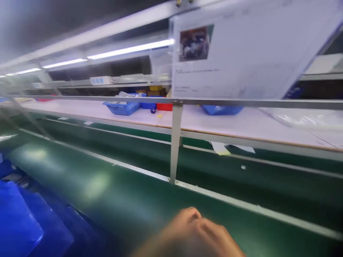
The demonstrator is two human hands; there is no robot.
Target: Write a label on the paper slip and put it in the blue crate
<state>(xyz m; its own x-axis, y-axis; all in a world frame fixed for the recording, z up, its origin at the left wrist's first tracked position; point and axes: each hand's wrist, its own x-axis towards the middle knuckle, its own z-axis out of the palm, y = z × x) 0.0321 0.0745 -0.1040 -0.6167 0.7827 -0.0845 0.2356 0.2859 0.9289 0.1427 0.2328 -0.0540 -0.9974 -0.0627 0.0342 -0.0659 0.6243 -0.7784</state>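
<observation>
One hand shows at the bottom edge, badly smeared by motion; I take it for my left hand (pixel 191 233). It hovers over the near green conveyor belt (pixel 112 192), and its fingers are too blurred to read as open or closed. I see nothing in it. My right hand is out of the frame.
Blue bins (pixel 18 221) sit at the lower left. A metal post (pixel 175 142) rises from the belt's rail. Behind it a pale shelf (pixel 254 123) carries blue trays (pixel 122 107) and a red box (pixel 164 106). A white instruction sheet (pixel 241 53) hangs above, under strip lights.
</observation>
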